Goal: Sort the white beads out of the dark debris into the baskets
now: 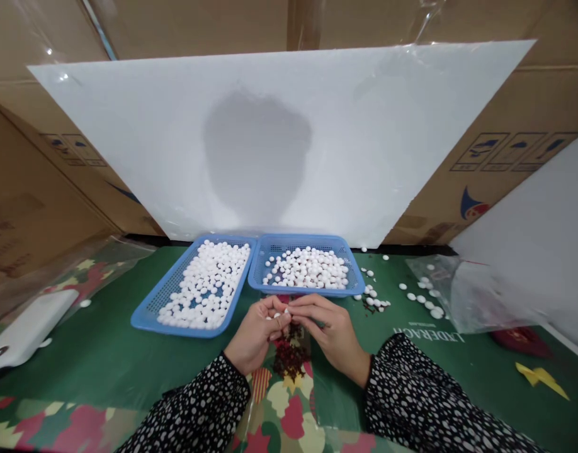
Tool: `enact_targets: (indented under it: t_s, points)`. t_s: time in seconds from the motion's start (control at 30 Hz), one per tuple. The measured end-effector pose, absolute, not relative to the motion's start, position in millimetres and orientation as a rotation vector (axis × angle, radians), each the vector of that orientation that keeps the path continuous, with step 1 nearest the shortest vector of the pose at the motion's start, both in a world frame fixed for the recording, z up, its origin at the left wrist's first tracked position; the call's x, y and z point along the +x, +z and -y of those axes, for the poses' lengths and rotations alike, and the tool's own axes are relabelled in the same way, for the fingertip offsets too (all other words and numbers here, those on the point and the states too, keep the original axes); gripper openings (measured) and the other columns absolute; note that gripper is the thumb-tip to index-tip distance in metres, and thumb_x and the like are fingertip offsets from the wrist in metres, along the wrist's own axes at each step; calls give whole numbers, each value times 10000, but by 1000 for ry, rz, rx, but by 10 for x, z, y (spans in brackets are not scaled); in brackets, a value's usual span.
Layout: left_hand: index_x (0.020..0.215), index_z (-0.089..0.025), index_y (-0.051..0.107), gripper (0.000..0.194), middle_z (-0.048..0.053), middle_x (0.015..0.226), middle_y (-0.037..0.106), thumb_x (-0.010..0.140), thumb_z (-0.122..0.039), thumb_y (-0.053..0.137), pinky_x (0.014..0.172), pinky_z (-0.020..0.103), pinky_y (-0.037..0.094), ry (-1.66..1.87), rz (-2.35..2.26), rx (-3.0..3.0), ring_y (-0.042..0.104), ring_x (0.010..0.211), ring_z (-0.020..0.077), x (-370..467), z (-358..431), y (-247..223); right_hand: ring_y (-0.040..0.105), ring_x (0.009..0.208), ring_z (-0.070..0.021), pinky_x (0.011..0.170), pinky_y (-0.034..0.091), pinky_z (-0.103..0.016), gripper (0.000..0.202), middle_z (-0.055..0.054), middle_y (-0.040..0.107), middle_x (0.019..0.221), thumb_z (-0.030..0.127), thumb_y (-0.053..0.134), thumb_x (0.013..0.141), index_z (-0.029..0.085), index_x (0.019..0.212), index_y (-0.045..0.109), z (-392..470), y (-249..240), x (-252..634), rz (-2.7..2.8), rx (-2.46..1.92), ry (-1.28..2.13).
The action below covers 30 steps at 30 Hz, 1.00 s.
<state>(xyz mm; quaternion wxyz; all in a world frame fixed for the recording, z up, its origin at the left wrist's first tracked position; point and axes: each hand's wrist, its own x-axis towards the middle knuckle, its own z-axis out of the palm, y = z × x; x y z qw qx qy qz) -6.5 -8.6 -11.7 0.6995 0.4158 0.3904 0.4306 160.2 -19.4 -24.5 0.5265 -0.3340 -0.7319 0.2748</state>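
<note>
Baskets: the left blue basket (175, 329) and right blue basket (303, 291) are holding many white pieces; work seems under way, finished ones being indistinguishable.
Left hand (255, 333): fingers are pinching a white piece (286, 311) before the right basket.
Right hand (334, 330): fingers are meeting there, slightly parted; grip unclear.
Desk (100, 358): dark red bits (291, 360) are lying heaped below.

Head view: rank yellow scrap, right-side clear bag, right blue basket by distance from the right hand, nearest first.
1. Right blue basket: just beyond the right hand.
2. Clear bag: off to the hand's right, on the green surface.
3. Yellow scrap: farther right, nearer the viewer than the bag.
</note>
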Motion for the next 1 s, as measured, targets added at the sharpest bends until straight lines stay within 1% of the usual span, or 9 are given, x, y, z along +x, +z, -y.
enact_targets:
  t_s: [0.2, 0.33, 0.4, 0.57, 0.63, 0.7, 0.73, 0.8, 1.0]
  points:
    - [738, -145, 537, 262, -51, 571, 514, 734, -281, 760, 435, 170, 208, 979, -863, 937, 333, 469, 36, -74, 65, -131, 642, 948, -167, 844, 529, -334, 200, -37, 693, 1025, 155, 604, 896, 257, 1019, 725, 134, -211, 1607, 1722, -794, 720]
    - [750, -155, 506, 289, -59, 585, 506, 749, -308, 751, 428, 173, 185, 978, -847, 976, 309, 455, 29, -80, 34, -102, 640, 922, -174, 822, 533, -349, 266, -35, 690, 1002, 222, 700, 831, 267, 1093, 686, 64, -168, 1614, 1741, -788, 706]
    - [752, -154, 502, 306, -53, 581, 517, 754, -343, 742, 421, 177, 168, 952, -851, 1024, 297, 438, 26, -90, 22, -88, 643, 902, -173, 800, 538, -348, 232, -39, 691, 987, 240, 679, 850, 261, 1080, 685, 22, -142, 1607, 1802, -760, 669]
    - [849, -164, 531, 337, -36, 556, 548, 847, -498, 579, 389, 193, 153, 932, -991, 1169, 301, 377, 41, -126, -11, -79, 626, 911, -204, 822, 521, -382, 179, -58, 703, 956, 230, 612, 900, 222, 1068, 673, -220, -28, 1685, 1942, -855, 269]
    - [774, -174, 515, 388, -62, 489, 461, 870, -550, 501, 381, 195, 153, 971, -1113, 1183, 283, 366, 48, -146, -21, -84, 597, 986, -235, 881, 491, -431, 221, -84, 693, 1057, 200, 581, 914, 212, 1123, 652, -323, -2, 1761, 1978, -953, 33]
    - [675, -184, 463, 445, -97, 437, 301, 878, -580, 450, 384, 195, 133, 985, -1181, 1144, 209, 370, 49, -169, -23, -86, 571, 1042, -250, 908, 477, -451, 257, -106, 656, 1166, 173, 532, 933, 205, 1170, 628, -358, -31, 1825, 2020, -982, -124]
    - [658, -188, 446, 454, -107, 441, 237, 879, -585, 438, 388, 196, 118, 978, -1182, 1114, 169, 381, 50, -180, -21, -85, 577, 1034, -240, 894, 488, -432, 266, -108, 655, 1163, 158, 499, 946, 198, 1181, 617, -343, -68, 1845, 2070, -950, -158]
    - [677, -191, 449, 431, -108, 476, 202, 881, -570, 436, 396, 201, 102, 944, -1144, 1066, 135, 408, 56, -191, -13, -80, 611, 955, -208, 806, 525, -363, 276, -99, 683, 1069, 139, 438, 968, 173, 1194, 594, -271, -172, 1854, 2265, -810, -190]
    - [797, -187, 500, 262, -95, 552, 296, 870, -438, 511, 407, 182, 157, 941, -1105, 1090, 206, 442, 57, -144, 9, -71, 626, 872, -196, 694, 537, -315, 309, -119, 635, 1137, 145, 449, 970, 156, 1275, 502, -166, -395, 1761, 2654, -819, -278]
